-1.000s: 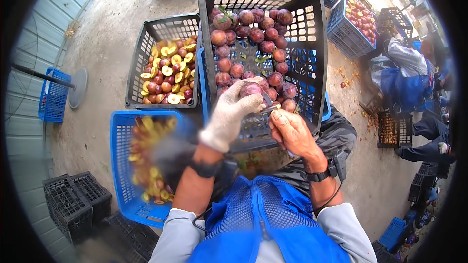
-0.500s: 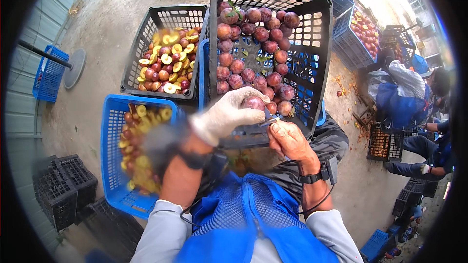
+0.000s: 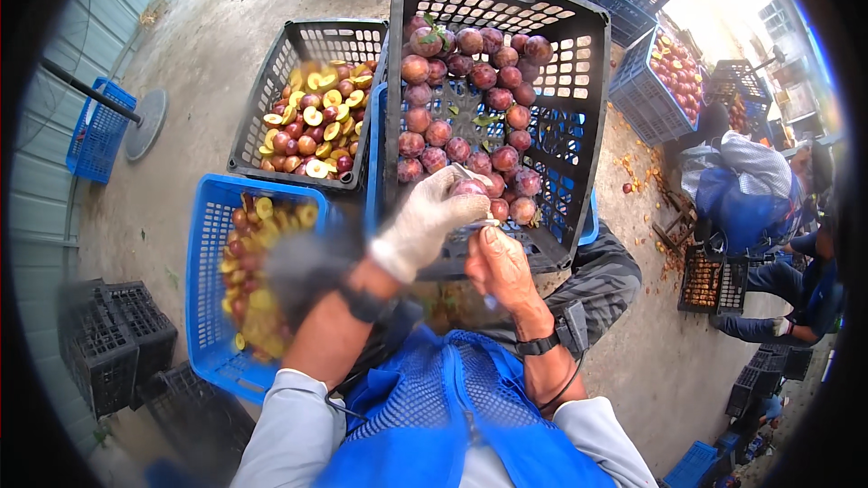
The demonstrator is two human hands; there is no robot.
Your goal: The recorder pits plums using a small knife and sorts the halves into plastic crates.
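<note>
My left hand [image 3: 425, 217], in a grey knit glove, grips a dark red plum [image 3: 468, 188] over the near edge of a tilted black crate [image 3: 588, 81] that holds several whole plums. My bare right hand [image 3: 499, 264] is closed around a small knife [image 3: 470, 226] whose blade meets the plum from below. A watch sits on each wrist. The blade is mostly hidden by the fingers.
A black crate [image 3: 271, 99] of halved yellow-fleshed plums stands at the upper left. A blue crate [image 3: 208, 307] of cut plums lies at my left knee. Black crates [image 3: 99, 343] are stacked lower left. Another person in blue [image 3: 750, 199] sits at the right among more crates.
The view has tipped a little. My left hand has turned the plum slightly against the knife; both hands stay over the crate's near edge.
</note>
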